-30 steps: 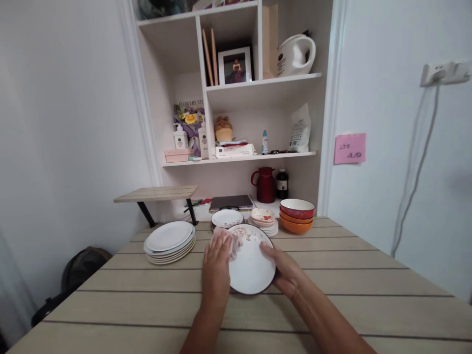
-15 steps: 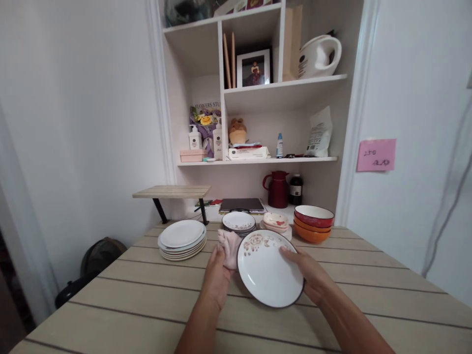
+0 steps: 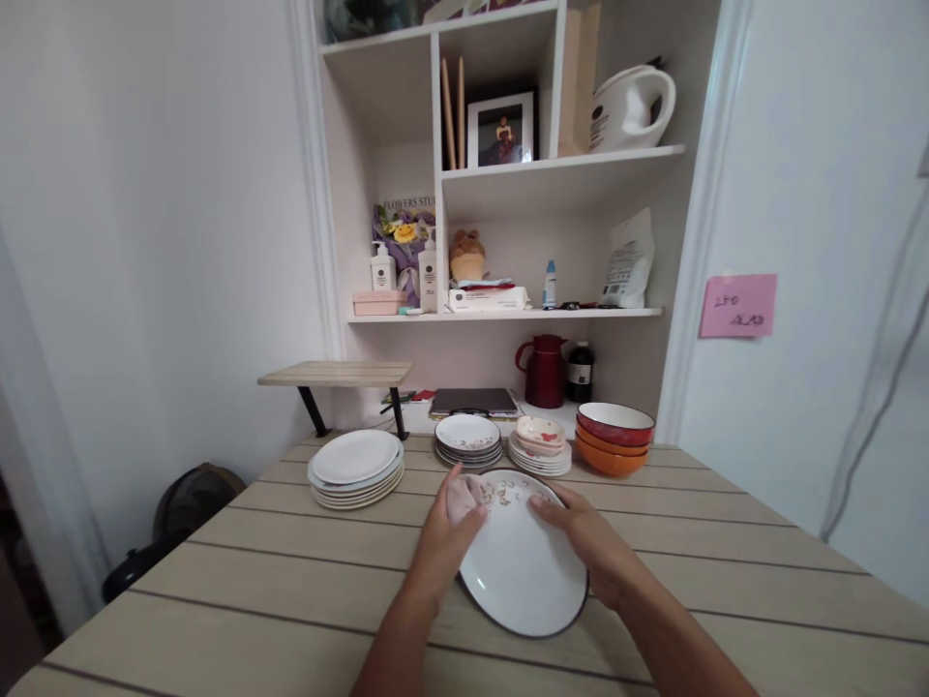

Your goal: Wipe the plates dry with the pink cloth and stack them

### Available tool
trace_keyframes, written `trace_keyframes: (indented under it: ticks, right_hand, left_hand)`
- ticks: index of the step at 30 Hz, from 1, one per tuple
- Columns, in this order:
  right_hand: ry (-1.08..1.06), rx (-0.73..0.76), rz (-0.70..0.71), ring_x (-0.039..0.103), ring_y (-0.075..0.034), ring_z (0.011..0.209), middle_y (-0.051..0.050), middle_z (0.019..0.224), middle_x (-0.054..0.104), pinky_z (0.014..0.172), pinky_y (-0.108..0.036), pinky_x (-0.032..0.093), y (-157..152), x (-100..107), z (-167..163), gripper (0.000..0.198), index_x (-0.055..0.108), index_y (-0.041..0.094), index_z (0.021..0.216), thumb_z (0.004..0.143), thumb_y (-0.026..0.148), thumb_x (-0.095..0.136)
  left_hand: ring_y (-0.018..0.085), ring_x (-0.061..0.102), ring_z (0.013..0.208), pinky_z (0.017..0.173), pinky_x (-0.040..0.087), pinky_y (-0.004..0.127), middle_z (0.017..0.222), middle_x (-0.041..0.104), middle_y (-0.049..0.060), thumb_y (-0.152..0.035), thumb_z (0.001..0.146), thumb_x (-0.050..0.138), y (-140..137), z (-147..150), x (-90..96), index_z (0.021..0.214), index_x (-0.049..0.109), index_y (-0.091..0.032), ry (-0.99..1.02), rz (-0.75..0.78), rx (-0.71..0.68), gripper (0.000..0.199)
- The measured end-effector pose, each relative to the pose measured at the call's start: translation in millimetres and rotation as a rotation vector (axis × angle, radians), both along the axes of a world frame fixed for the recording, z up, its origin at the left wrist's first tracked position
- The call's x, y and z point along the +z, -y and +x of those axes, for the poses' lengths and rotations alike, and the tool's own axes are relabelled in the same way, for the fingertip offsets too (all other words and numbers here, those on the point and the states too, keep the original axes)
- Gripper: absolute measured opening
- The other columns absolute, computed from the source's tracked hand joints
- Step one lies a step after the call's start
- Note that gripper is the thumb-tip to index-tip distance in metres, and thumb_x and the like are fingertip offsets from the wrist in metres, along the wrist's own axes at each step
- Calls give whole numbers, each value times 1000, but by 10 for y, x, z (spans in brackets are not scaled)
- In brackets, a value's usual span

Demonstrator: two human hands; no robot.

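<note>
A white plate (image 3: 526, 571) with a dark rim and brown floral print is tilted toward me above the table. My right hand (image 3: 591, 537) grips its right edge, thumb on the upper face and the other fingers hidden beneath. At the upper left edge my left hand (image 3: 446, 532) is closed on a pale pink cloth (image 3: 465, 494), pressed against the plate with the thumb over it. Just behind stands a stack of similar patterned plates (image 3: 468, 435). Beside that stack, small pinkish dishes (image 3: 541, 434) sit on a pile of white plates (image 3: 541, 462).
Several white plates (image 3: 355, 457) are stacked at the left, near a small raised wooden shelf (image 3: 336, 373). Red and orange bowls (image 3: 614, 447) are nested at the right. A red jug (image 3: 546, 373) and a dark bottle (image 3: 580, 373) stand at the back, under the shelving.
The left hand has brought the cloth from beside the plate onto its upper left edge, thumb now over the front. The plate has dropped slightly and tilted differently.
</note>
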State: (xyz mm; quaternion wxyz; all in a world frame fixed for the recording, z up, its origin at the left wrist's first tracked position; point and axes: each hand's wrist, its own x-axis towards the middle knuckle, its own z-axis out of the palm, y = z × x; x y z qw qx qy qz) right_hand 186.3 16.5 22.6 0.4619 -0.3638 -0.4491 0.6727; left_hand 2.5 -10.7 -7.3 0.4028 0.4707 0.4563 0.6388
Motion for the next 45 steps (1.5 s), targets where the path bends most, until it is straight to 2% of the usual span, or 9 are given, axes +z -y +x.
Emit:
trace_keyframes:
  ticks: [3, 8, 15, 25, 27, 34, 38, 41, 45]
  right_hand:
    - [-35, -59, 29, 70, -25, 59, -11, 82, 77, 51, -34, 55, 0, -1, -43, 60, 59, 17, 126, 68, 25, 73]
    - [-139, -170, 43, 69, -24, 57, -9, 79, 77, 50, -33, 55, 1, -4, -108, 67, 54, 17, 132, 69, 28, 73]
    - [-255, -351, 35, 71, -24, 67, -6, 83, 77, 60, -34, 59, -9, -104, -218, 76, 50, 17, 136, 66, 29, 76]
    - [-372, -536, 49, 71, -22, 83, -5, 105, 74, 67, -30, 60, 0, -228, -364, 73, 51, 22, 134, 67, 38, 75]
    - [-410, -501, 43, 71, -22, 86, -4, 108, 74, 69, -31, 59, 2, -214, -373, 73, 51, 24, 134, 67, 39, 75]
    - [-278, 5, 67, 70, -23, 85, -9, 105, 74, 71, -31, 55, 15, 0, -159, 67, 55, 20, 130, 68, 29, 78]
    - [-113, 4, 237, 68, -23, 91, -8, 110, 73, 77, -32, 53, -11, 97, 52, 55, 63, 21, 119, 67, 32, 79]
    - [42, -28, 345, 67, -23, 87, -7, 98, 75, 76, -32, 51, -30, 132, 144, 43, 70, 18, 106, 67, 33, 79]
    - [110, -58, 464, 65, -21, 81, -5, 85, 75, 71, -29, 49, -56, 113, 132, 32, 74, 18, 94, 67, 35, 78]
  left_hand:
    - [25, 68, 95, 80, 53, 32, 108, 71, 13, -45, 70, 75, -22, 37, -38, 118, 60, -15, 84, -97, -78, 58]
    - [26, 71, 88, 75, 56, 34, 101, 73, 15, -48, 66, 78, -80, 175, -124, 113, 63, -13, 310, -117, 26, 60]
    - [25, 72, 79, 71, 58, 34, 87, 75, 13, -47, 63, 80, -130, 295, -238, 109, 64, -12, 435, -130, 164, 60]
    - [25, 71, 92, 79, 58, 34, 105, 73, 13, -43, 70, 76, -56, 500, -136, 118, 60, -16, 632, -139, 55, 57]
    - [25, 71, 91, 79, 57, 34, 107, 73, 13, -42, 70, 77, -52, 479, -99, 118, 60, -17, 647, -133, 57, 57]
    - [24, 70, 88, 76, 55, 32, 102, 73, 12, -49, 66, 77, -36, 118, 28, 112, 65, -15, 322, 28, 218, 58]
    - [23, 68, 88, 77, 53, 30, 99, 74, 9, -43, 68, 75, -10, 87, 50, 107, 67, -16, 30, 74, 210, 48]
    - [22, 67, 89, 81, 51, 27, 98, 74, 6, -28, 67, 72, 8, 133, 41, 103, 69, -18, -142, 162, 185, 38]
    - [20, 66, 90, 81, 50, 25, 97, 74, 5, -21, 66, 70, 33, 150, 38, 101, 69, -18, -173, 208, 170, 35]
